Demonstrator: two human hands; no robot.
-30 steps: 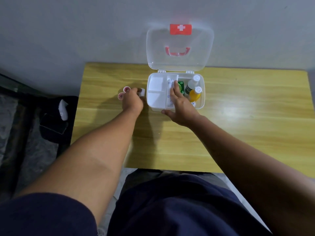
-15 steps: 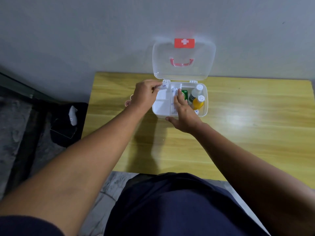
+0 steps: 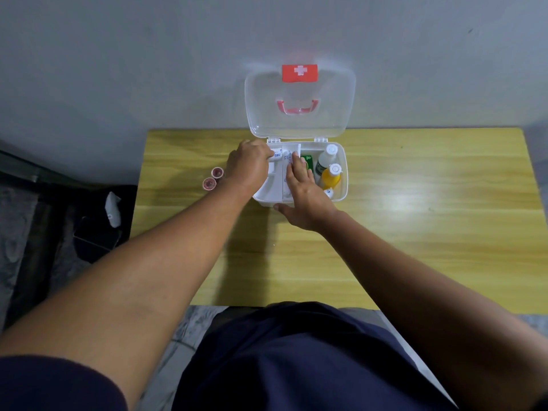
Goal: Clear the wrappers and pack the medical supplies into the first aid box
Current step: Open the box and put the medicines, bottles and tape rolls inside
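Note:
The clear first aid box (image 3: pixel 343 173) stands open on the wooden table (image 3: pixel 415 221), its lid (image 3: pixel 299 120) leaning on the wall. Inside sit a white tray, a green packet (image 3: pixel 308 162), a white bottle (image 3: pixel 326 158) and a yellow bottle (image 3: pixel 331 177). My left hand (image 3: pixel 247 167) is over the tray's back left corner, fingertips pinched on a small white item (image 3: pixel 277 154). My right hand (image 3: pixel 302 191) lies flat on white packets in the tray's right strip, thumb against the box's front wall. Two small red tape rolls (image 3: pixel 213 178) lie left of the box.
A dark bag with a white wrapper (image 3: pixel 112 209) on it sits on the floor left of the table. The wall runs right behind the box. My lap is below the table's near edge.
My left hand lifted the small white item from beside the red rolls and carried it right, over the tray's back left corner. My right hand stayed on the box.

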